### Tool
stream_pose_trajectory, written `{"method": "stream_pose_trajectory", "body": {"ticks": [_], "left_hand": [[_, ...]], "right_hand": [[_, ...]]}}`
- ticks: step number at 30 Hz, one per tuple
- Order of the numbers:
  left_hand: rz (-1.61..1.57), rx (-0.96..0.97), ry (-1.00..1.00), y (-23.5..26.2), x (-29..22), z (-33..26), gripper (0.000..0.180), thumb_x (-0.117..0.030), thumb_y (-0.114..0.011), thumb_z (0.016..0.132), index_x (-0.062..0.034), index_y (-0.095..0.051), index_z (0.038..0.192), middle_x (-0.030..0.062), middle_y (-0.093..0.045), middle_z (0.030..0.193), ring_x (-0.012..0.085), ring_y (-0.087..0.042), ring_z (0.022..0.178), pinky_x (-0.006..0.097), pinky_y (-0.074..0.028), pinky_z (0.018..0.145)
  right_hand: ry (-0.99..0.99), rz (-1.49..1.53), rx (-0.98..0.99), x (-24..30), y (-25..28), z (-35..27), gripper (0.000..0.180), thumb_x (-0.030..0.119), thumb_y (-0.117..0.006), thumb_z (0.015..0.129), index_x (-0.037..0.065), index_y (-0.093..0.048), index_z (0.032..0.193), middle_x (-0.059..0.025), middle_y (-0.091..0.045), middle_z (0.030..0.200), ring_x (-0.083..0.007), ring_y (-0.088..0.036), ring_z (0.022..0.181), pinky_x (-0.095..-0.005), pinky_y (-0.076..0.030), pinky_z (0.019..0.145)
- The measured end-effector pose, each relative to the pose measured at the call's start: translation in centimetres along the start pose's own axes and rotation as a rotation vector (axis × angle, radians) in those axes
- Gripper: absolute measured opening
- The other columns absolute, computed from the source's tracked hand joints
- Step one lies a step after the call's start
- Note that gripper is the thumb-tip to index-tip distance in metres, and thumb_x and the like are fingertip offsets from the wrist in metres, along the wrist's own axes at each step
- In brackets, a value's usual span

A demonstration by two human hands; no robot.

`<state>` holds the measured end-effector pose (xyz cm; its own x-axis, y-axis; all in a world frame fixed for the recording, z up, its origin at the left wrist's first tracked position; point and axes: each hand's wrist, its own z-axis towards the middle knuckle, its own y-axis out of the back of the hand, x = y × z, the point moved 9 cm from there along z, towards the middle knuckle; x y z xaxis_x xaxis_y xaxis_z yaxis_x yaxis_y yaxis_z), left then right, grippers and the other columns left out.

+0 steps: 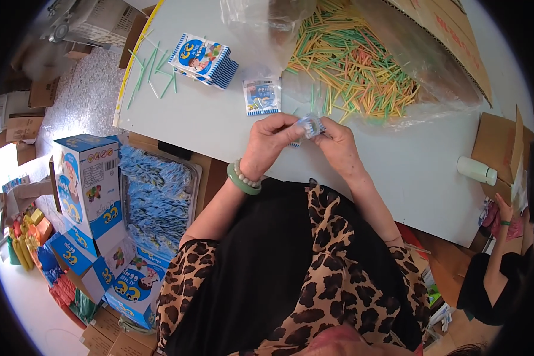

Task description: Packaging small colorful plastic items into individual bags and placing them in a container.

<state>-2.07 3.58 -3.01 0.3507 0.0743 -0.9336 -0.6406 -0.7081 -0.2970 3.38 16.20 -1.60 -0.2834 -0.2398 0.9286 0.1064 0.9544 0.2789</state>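
Observation:
Close to the table's near edge, my left hand (269, 142) and my right hand (339, 147) pinch a small clear-and-blue plastic packet (312, 126) between them. Fingers cover part of it, so its contents are hard to make out. A green bangle (244, 179) and a beaded bracelet circle my left wrist. Just beyond my left hand lies a flat blue-and-white packet (262, 97). Farther back on the left stands a stack of similar printed packets (204, 60). Ahead of my right hand, many thin green, yellow and pink sticks (362, 71) spill from a clear plastic liner (439, 89).
Loose green and white sticks (154, 70) lie at the table's left. A cardboard box (451, 35) lies behind the pile. At right is a white bottle (477, 171); beyond it sits another person (493, 279). Left below stand printed cartons (89, 184) and a bin of blue packets (160, 196).

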Motion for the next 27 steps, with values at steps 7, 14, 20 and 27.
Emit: {"method": "stream_pose_trajectory", "body": {"ticks": [7, 14, 20, 27], "left_hand": [[-0.235, -0.125, 0.006, 0.1, -1.9, -1.2, 0.012, -0.008, -0.067, 0.086, -0.0004, -0.068, 0.096, -0.0001, -0.063, 0.086, 0.0067, -0.056, 0.079, 0.021, -0.047, 0.071], [0.215, -0.127, -0.173, 1.3, -3.7, -2.0, 0.015, -0.008, -0.064, 0.088, -0.0009, -0.069, 0.099, 0.0026, -0.061, 0.084, 0.0090, -0.053, 0.075, 0.024, -0.044, 0.067], [0.229, -0.270, -0.177, 2.4, -4.3, -3.2, 0.011, -0.005, -0.064, 0.087, 0.0012, -0.068, 0.094, 0.0026, -0.062, 0.086, 0.0094, -0.052, 0.074, 0.025, -0.044, 0.067], [-0.098, -0.281, -0.064, 5.1, -2.1, -3.3, 0.008, -0.005, -0.062, 0.087, 0.0015, -0.062, 0.083, 0.0013, -0.058, 0.081, 0.0083, -0.050, 0.074, 0.023, -0.041, 0.070]], "right_hand": [[-0.035, 0.145, 0.046, 0.1, -1.1, -0.1, 0.007, -0.001, -0.058, 0.084, 0.000, -0.058, 0.091, 0.0008, -0.059, 0.080, -0.0076, -0.052, 0.078, -0.0233, -0.044, 0.070], [0.040, 0.010, 0.136, 2.0, -3.2, 0.3, 0.016, 0.004, -0.066, 0.080, 0.000, -0.058, 0.092, -0.0072, -0.060, 0.076, -0.0119, -0.056, 0.072, -0.0270, -0.046, 0.069], [0.024, 0.122, 0.089, 1.4, -5.3, 1.1, 0.020, 0.009, -0.071, 0.077, 0.001, -0.062, 0.092, -0.0081, -0.065, 0.077, -0.0143, -0.061, 0.070, -0.0298, -0.048, 0.065], [0.092, 0.103, 0.116, 1.8, -6.4, 1.8, 0.018, 0.018, -0.067, 0.080, 0.005, -0.065, 0.092, -0.0145, -0.065, 0.081, -0.0292, -0.064, 0.076, -0.0363, -0.050, 0.069]]}}
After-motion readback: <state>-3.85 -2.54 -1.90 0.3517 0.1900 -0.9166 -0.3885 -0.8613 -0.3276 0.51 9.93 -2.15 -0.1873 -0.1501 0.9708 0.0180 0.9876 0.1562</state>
